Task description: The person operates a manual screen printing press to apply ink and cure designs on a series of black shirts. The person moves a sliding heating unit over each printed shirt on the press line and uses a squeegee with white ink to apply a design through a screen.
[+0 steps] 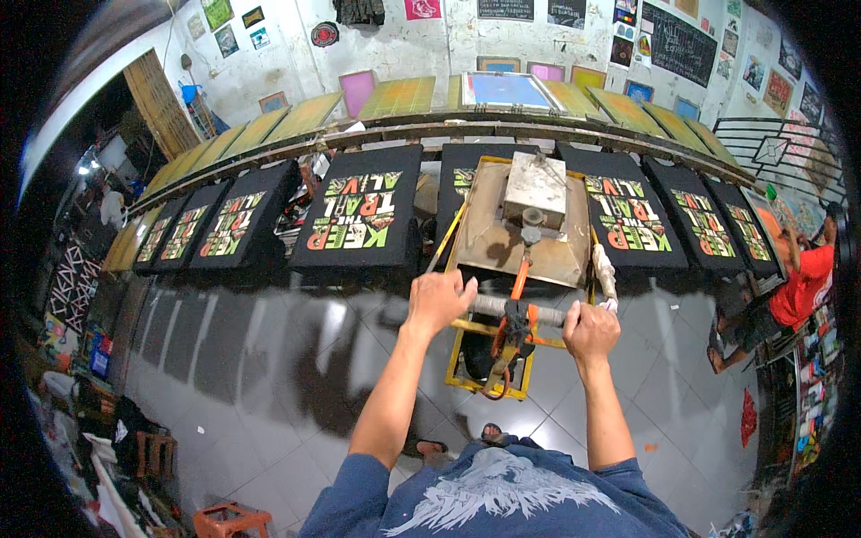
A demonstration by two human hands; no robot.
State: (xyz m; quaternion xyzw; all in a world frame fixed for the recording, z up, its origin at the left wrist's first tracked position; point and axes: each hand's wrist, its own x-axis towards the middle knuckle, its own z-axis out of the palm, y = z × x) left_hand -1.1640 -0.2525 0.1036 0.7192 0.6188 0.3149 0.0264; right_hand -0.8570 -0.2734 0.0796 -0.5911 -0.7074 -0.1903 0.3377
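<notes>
Taking the handle bar as the clock's centre, a straight cylinder with a rough grey wrapping, the right hand is clenched around its three o'clock end, knuckles up. The left hand sits apart from it at the nine o'clock end, fingers bent and thumb raised; I cannot tell whether they close on the bar. From the middle, an orange rod runs toward twelve, where a broad, scuffed metal plate carries a dull, boxy metal housing. A squared yellow frame shows at six, and a crumpled white wrapping at two. Matt black fabric lies in smooth, flat panels, one at ten and another between one and two, both with blocky green, orange and cream prints. Glossy grey floor tiles spread toward eight.
</notes>
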